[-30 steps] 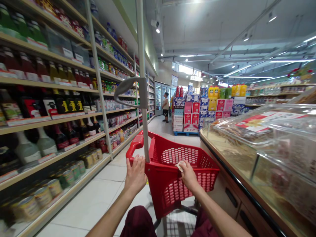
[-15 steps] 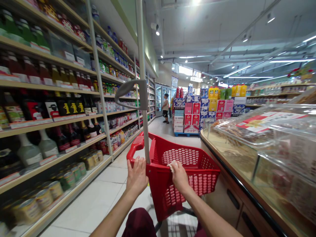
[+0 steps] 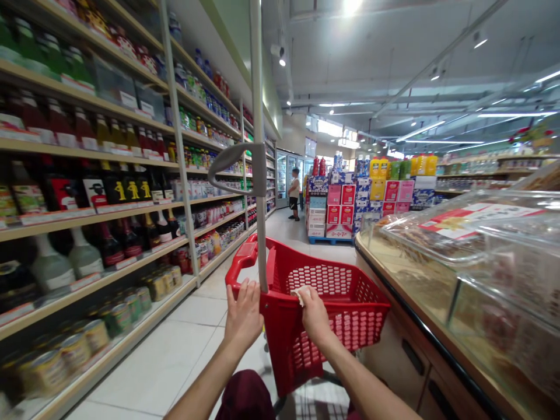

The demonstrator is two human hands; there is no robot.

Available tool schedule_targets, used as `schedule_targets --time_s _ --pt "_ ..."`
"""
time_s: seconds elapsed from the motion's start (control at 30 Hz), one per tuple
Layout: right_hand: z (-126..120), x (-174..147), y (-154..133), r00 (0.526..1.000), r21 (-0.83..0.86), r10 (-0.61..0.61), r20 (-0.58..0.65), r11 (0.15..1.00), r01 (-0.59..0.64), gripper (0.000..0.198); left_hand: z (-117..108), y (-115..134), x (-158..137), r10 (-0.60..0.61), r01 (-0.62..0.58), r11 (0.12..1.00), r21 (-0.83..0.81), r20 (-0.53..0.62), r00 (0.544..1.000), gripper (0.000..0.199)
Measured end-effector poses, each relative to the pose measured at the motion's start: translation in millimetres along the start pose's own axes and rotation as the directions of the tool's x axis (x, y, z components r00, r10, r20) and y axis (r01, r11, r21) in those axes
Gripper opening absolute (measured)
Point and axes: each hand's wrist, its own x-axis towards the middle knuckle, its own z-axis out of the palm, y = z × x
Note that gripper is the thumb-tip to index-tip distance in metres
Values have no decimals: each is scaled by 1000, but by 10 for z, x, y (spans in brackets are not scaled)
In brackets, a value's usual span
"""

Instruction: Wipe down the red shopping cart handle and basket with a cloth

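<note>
The right hand (image 3: 314, 315) pinches a crumpled pale cloth (image 3: 300, 292) at the near rim of the red cart (image 3: 282, 344). To its left, the left hand (image 3: 244, 318) lies on the cart's corner beside a metal pole (image 3: 261, 239), fingers extended; I cannot tell whether it grips. Right of the right hand stands a desk (image 3: 387, 350).

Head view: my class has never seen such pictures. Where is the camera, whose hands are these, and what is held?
There is no machine: a person wears one camera on the head, looking forward and down at their own bare hands. The left hand rests on a red shopping cart, beside a grey pole. The right hand holds a whitish cloth or tissue at the cart's edge. Clear plastic containers sit on the counter at right; bottles line shelves at left.
</note>
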Motion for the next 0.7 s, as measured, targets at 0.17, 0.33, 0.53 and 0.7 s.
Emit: schedule_targets --time_s 0.17,0.33,0.53,0.7 --pt "95 56 -64 998 28 -60 33 998 60 35 -70 -25 2 -5 4 999 -32 -25 1000 52" --pt "107 152 -38 996 66 -64 64 996 60 28 -276 -18 48 -23 23 999 -30 -23 999 35" --pt "44 185 -246 984 163 -158 86 976 142 43 -319 69 35 -8 8 1000 -15 -9 1000 36" --pt "44 141 -619 963 388 -266 -44 883 262 57 -305 191 16 60 -59 995 -79 5 998 34"
